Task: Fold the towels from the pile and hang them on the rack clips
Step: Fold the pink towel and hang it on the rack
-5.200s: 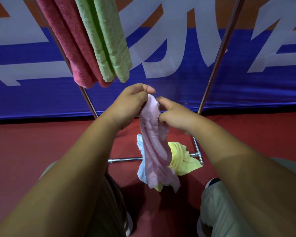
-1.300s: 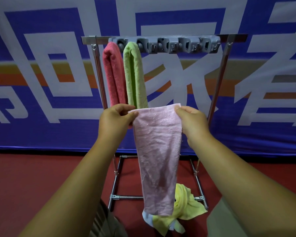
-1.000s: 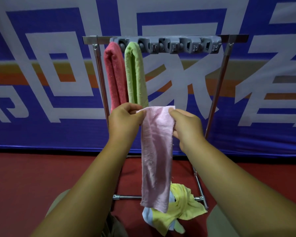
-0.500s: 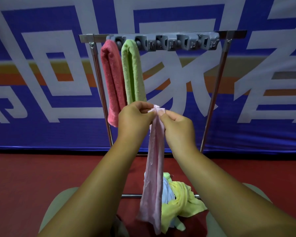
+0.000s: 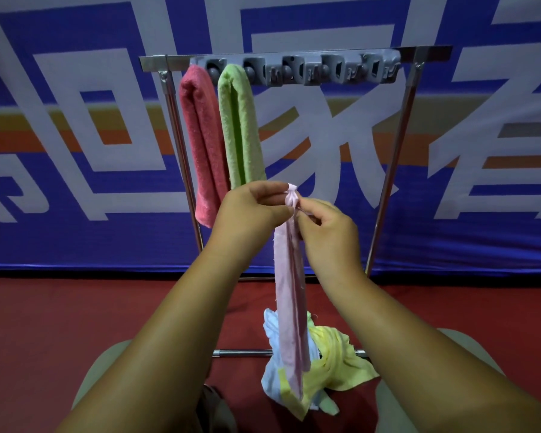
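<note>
Now, left hand (image 5: 250,210): we are pinching the pink towel (image 5: 289,307) at its top.
right hand (image 5: 325,228): we are pinching just below.

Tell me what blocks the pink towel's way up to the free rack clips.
Nothing visible. The left hand and right hand pinch the pink towel at its gathered top below the free clips, with only open air between. The green towel hangs just left of that path.
</note>
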Action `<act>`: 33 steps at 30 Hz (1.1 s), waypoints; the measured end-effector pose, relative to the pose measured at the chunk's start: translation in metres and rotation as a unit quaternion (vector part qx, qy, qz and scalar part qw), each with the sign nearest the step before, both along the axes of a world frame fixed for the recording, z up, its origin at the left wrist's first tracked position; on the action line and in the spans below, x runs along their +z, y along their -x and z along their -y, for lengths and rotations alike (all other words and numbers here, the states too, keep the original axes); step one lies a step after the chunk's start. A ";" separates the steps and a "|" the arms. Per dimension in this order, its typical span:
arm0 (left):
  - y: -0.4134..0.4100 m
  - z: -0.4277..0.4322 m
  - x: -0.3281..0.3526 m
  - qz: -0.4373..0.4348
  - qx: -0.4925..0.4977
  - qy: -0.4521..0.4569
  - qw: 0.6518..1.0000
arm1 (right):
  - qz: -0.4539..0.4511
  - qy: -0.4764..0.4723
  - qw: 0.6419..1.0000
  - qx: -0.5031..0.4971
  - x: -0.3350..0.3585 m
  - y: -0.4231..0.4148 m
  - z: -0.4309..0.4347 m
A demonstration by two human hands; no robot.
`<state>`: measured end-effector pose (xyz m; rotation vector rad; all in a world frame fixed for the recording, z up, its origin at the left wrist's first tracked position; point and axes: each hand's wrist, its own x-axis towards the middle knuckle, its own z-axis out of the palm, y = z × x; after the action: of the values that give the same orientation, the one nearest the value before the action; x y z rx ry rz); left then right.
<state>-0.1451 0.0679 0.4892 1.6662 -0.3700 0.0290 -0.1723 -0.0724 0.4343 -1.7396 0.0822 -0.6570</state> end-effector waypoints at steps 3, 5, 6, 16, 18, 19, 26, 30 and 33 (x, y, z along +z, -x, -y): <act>0.003 0.000 0.002 0.017 -0.010 -0.017 1.000 | -0.016 -0.033 0.999 0.012 0.000 -0.001 0.003; 0.002 0.000 0.002 0.028 -0.013 -0.034 0.999 | -0.018 -0.036 0.999 0.014 0.001 0.000 0.005; 0.001 0.000 0.002 0.032 -0.014 -0.041 0.999 | -0.022 -0.031 0.999 0.013 0.002 0.000 0.006; -0.011 -0.011 0.003 0.034 -0.026 -0.021 0.999 | -0.094 -0.137 0.976 0.143 0.000 -0.008 0.025; -0.010 -0.012 0.005 0.031 -0.023 -0.008 0.999 | -0.090 -0.130 0.974 0.160 0.003 -0.008 0.029; -0.009 -0.012 0.006 0.031 -0.020 -0.004 0.999 | -0.085 -0.129 0.974 0.165 0.005 -0.009 0.030; -0.016 -0.021 0.015 0.031 0.002 0.043 0.999 | -0.076 -0.125 0.974 0.174 0.025 -0.004 0.027; -0.021 -0.025 0.018 0.028 -0.011 0.091 0.995 | -0.074 -0.121 0.977 0.159 0.038 -0.005 0.023; -0.025 -0.026 0.016 0.011 -0.025 0.123 0.992 | -0.068 -0.133 0.977 0.152 0.046 -0.008 0.020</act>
<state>-0.1204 0.0942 0.5053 1.4132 -0.4075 0.0531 -0.1639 -0.0926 0.4798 -1.4960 -0.0021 -0.2871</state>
